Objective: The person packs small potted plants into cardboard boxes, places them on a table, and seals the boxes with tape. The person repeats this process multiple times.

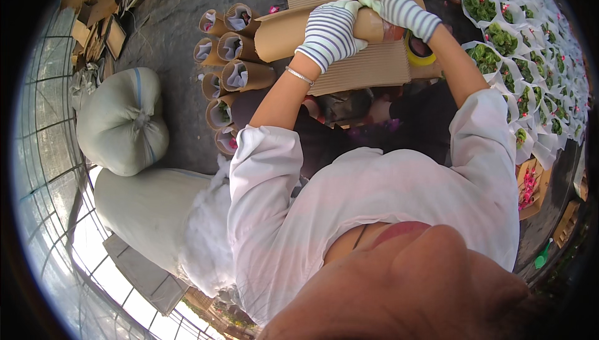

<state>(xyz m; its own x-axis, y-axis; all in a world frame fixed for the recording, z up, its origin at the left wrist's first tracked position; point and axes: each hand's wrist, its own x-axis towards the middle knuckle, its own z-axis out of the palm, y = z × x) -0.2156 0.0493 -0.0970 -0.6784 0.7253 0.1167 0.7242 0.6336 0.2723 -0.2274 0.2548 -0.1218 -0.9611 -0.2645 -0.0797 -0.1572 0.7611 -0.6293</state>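
Observation:
My left hand, in a striped knit glove, grips a rolled tube of corrugated cardboard lying on its side. At the tube's right end my right hand, gloved alike, presses on it, fingertips close to the left hand's. Reddish-brown clear tape shows at that end, beside a yellow-rimmed roll of tape. Flat corrugated cardboard sheets lie beneath and behind the tube. What fills the tube is hidden.
Several upright cardboard tubes with paper-wrapped flowers stand at left. Beyond them are stuffed white sacks and white fibre stuffing. Many paper-wrapped potted plants fill the right side. Cardboard scraps lie at the upper left.

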